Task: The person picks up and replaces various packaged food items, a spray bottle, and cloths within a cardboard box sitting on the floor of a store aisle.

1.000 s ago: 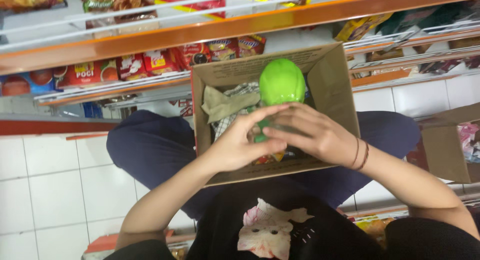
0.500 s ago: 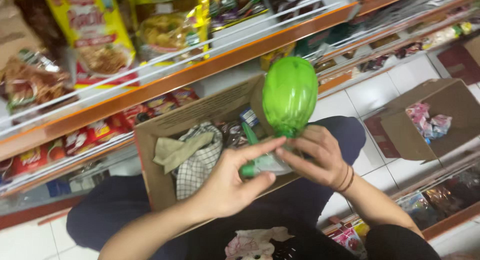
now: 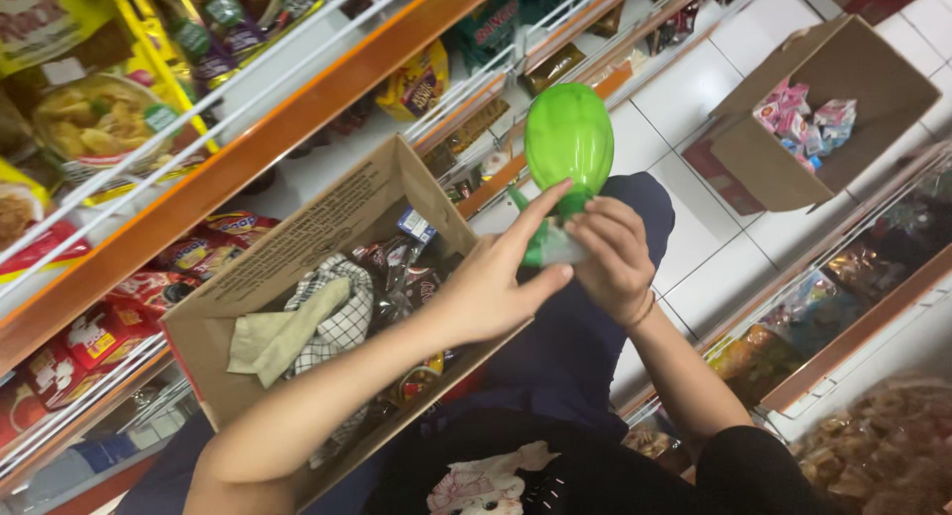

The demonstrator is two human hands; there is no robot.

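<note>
At the far left, orange-edged store shelves (image 3: 248,153) with white wire rails hold bright snack packets (image 3: 94,114), and red packets fill the lower tier below. Just right of them an open cardboard box (image 3: 297,247) rests on the person's lap, its flaps up; inside lie a beige cloth (image 3: 268,342), a black-and-white checked cloth (image 3: 337,302) draped over it, and a jumble of dark sachets toward the box's far corner. Over the box's right edge comes the left hand (image 3: 491,287), palm turned toward the camera, its index finger stretched up along the neck of the green toy (image 3: 568,138) and its thumb pressed against the pale green base from below, the other fingers curled behind. The toy, a translucent green egg-shaped bulb on a lighter green handle, is held upright in the air above the lap, between the box and the white tiled floor. The right hand (image 3: 617,257) grips the handle from the other side, fingers folded close together around it, with thin bands on the wrist. Farther right, a second open cardboard box (image 3: 863,74) stands on the floor, holding small pink and white packets (image 3: 803,114). Along the right edge runs another shelf (image 3: 863,317) of bagged snacks.
</note>
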